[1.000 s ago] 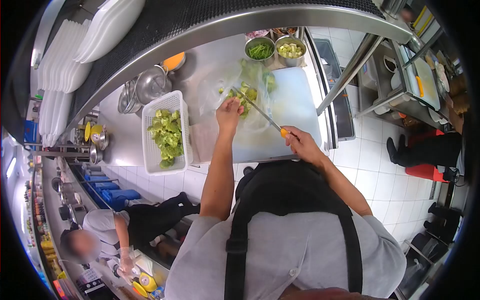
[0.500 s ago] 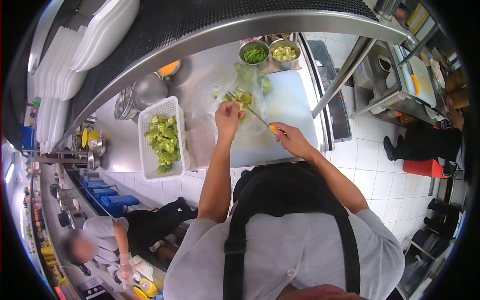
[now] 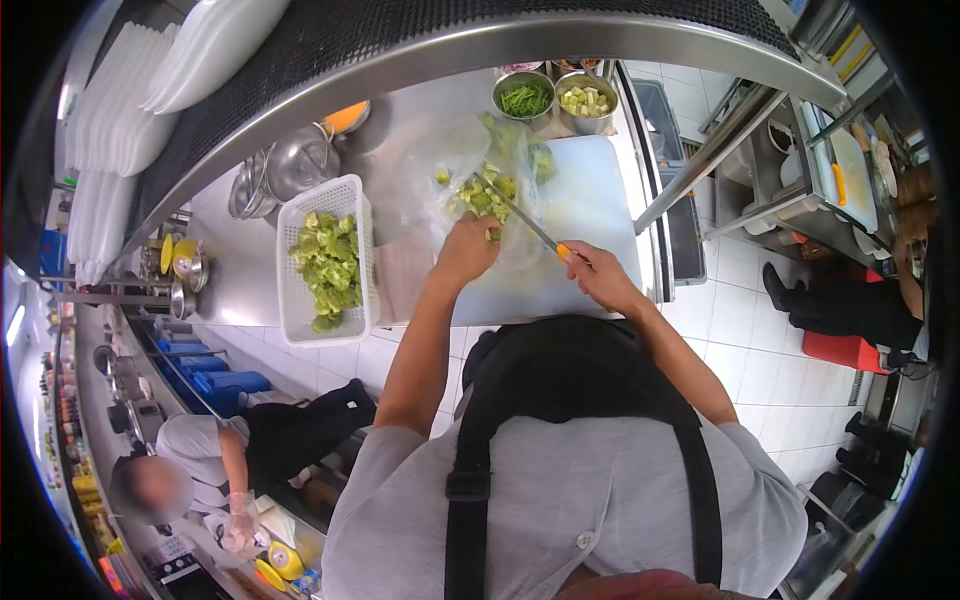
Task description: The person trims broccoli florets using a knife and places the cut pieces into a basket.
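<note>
My right hand (image 3: 603, 278) is closed round the orange handle of a knife (image 3: 533, 228), whose blade slants up and left over cut broccoli pieces (image 3: 484, 200). My left hand (image 3: 468, 250) is closed on a broccoli piece (image 3: 493, 234), just left of the blade. The cut pieces lie on a clear plastic bag (image 3: 425, 185), partly over the white cutting board (image 3: 590, 215). More green shows through the bag's plastic near the board's top edge. To the left, a white perforated basket (image 3: 368, 270) holds a heap of broccoli florets (image 3: 328, 268).
Metal bowls of cut green vegetable (image 3: 525, 100) and pale cubes (image 3: 585, 102) stand behind the board. Steel bowls (image 3: 300, 165) sit behind the basket. A metal shelf edge (image 3: 430, 48) crosses overhead. A co-worker with a gloved hand (image 3: 240, 525) is at lower left.
My left hand has moved rightward, closer to the blade and the cut pieces, and its fingers now bear on a broccoli piece. The knife stays over the pieces. The whole view has shifted slightly.
</note>
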`<act>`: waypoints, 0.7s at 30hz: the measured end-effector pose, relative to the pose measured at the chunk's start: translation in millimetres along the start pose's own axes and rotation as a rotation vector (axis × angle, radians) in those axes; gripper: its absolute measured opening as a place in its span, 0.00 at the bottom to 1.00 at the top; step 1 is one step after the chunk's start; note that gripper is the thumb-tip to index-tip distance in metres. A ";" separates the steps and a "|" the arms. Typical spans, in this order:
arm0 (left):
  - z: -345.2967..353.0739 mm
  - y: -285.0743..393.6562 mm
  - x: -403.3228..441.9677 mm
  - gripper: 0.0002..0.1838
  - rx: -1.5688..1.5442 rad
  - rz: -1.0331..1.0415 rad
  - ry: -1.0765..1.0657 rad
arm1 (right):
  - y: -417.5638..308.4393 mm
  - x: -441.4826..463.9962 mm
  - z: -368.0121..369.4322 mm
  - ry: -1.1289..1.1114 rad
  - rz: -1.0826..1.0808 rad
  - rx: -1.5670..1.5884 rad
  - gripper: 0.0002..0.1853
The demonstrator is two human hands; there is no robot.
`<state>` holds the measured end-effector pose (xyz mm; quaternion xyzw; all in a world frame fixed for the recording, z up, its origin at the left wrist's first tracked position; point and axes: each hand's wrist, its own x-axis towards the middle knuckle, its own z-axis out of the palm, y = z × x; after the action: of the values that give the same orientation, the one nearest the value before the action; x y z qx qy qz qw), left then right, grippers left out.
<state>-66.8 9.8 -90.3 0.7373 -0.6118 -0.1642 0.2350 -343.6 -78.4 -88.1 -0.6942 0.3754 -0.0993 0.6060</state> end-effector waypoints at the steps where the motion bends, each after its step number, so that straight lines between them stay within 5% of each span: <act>1: 3.9 -4.7 -2.7 0.15 -0.030 -0.005 0.023 | -2.8 -1.3 -1.4 -0.008 0.010 0.010 0.20; 5: 3.4 -15.8 5.0 0.14 -0.319 -0.300 0.256 | -5.5 -7.7 -2.9 -0.008 0.024 0.120 0.20; 8: 8.4 -18.0 16.0 0.14 -1.098 -0.528 0.366 | -6.2 -9.0 -3.1 -0.019 0.004 0.194 0.20; 21: 23.9 -12.4 34.3 0.14 -1.065 -0.581 0.515 | -7.0 -28.7 -0.8 -0.044 -0.014 0.149 0.20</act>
<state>-62.4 -25.6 -115.5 0.6711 -0.1472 -0.3194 0.6526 -361.3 -60.7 -72.4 -0.6517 0.3488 -0.1159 0.6635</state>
